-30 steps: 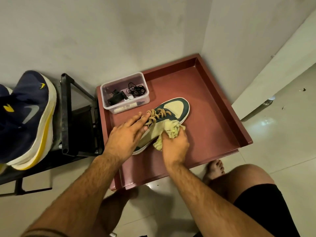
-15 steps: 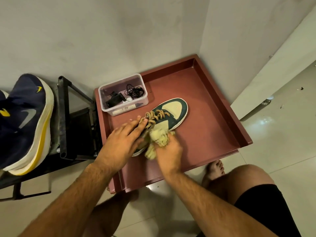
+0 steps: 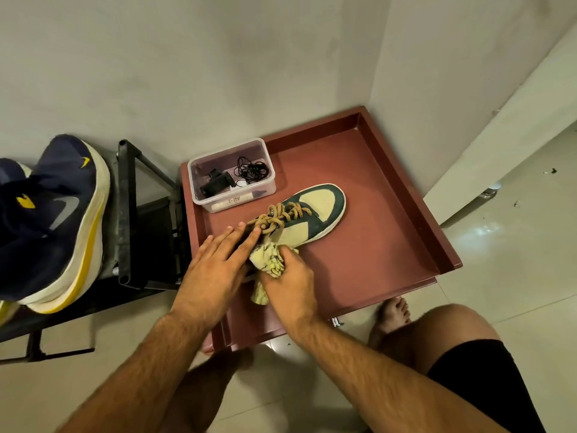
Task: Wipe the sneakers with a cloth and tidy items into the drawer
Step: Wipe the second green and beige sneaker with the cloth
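A green and cream sneaker point(image 3: 315, 214) with tan laces lies in the open red drawer point(image 3: 374, 245), toe pointing to the far right. My left hand point(image 3: 215, 264) rests flat on the sneaker's heel end, fingers spread toward the laces, and hides that part. My right hand point(image 3: 290, 282) grips a crumpled pale yellow cloth point(image 3: 268, 264) pressed against the near side of the sneaker by the heel. A clear plastic box point(image 3: 232, 175) with a black cable and small black items stands in the drawer's far left corner.
A dark blue sneaker point(image 3: 53, 214) with a white and yellow sole sits on a black metal rack point(image 3: 128, 214) to the left of the drawer. Grey walls close in behind and to the right. My bare foot point(image 3: 393, 314) and knee are on the tiled floor at the drawer's near right.
My right hand has slid the cloth along the sneaker's side from near the laces toward the heel. My left hand has stayed on the sneaker.
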